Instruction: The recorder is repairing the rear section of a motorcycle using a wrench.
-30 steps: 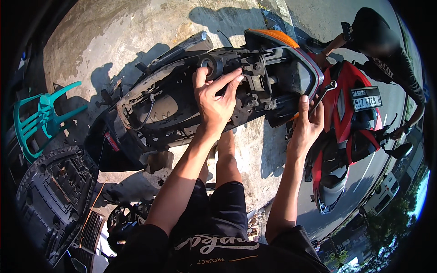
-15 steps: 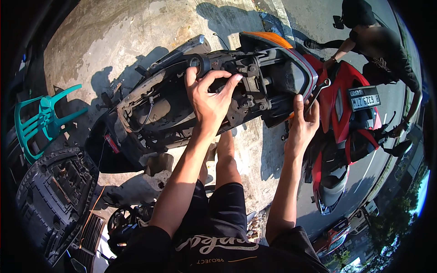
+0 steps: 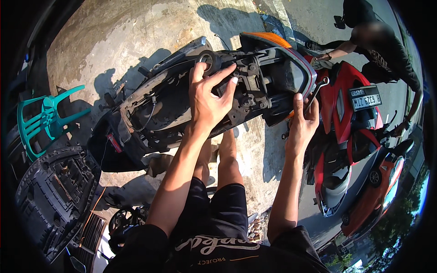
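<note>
Wrench (image 3: pixel 317 88) juts, gripped, from the right hand (image 3: pixel 301 126) — left hand (image 3: pixel 210 105), thumb and forefinger parted, holds a black ring (image 3: pixel 217 62) over the motorcycle (image 3: pixel 253 70).

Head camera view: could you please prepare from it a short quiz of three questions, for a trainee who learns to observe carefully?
1. Multiple choice: what does the person's right hand hold?
A) a hammer
B) a wrench
C) a paintbrush
2. True or false: in the picture, the green chair is to the left of the motorcycle under the person's hands.
3. Fill in: the ring at the fingers of the left hand is ____ in colour.

Key: 1 B; 2 true; 3 black.
</note>
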Available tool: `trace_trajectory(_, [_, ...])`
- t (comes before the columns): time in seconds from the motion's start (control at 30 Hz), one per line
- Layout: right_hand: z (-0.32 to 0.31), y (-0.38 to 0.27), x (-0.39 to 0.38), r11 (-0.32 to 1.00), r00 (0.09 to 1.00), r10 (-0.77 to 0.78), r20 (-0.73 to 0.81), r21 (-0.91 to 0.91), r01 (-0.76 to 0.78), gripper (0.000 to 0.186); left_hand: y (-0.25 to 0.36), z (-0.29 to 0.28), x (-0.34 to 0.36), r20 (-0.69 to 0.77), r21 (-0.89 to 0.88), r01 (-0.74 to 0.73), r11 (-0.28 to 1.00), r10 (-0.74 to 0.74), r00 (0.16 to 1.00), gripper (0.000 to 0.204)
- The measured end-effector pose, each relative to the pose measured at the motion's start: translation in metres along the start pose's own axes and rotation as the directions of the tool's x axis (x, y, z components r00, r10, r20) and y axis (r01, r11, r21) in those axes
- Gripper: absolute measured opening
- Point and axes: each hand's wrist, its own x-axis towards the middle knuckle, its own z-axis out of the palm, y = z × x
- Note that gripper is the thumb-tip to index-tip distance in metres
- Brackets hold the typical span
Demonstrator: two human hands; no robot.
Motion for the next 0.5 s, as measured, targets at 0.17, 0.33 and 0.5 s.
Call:
trace_trajectory(0.17, [0.0, 0.002, 0.0, 1.0, 1.0, -0.009, -0.001, -0.015, 0.009, 0.036, 0.001, 0.009, -0.003, -0.177, -0.041, 0.115, 0.993, -0.12, 0.977, 0.033])
trace_trajectory(0.33, [-0.002, 0.005, 0.001, 1.0, 1.0, 0.03, 0.007, -0.004, -0.03, 0.038, 0.005, 0.016, -0.009, -0.202, -0.06, 0.197, 0.979, -0.205, 0.958, 0.025])
trace_trajectory(0.5, [-0.001, 0.003, 0.0, 1.0, 1.0, 0.019, 0.003, -0.014, -0.019, 0.038, 0.004, 0.018, -0.01, -0.23, 0.064, 0.076, 0.995, -0.059, 0.971, 0.021])
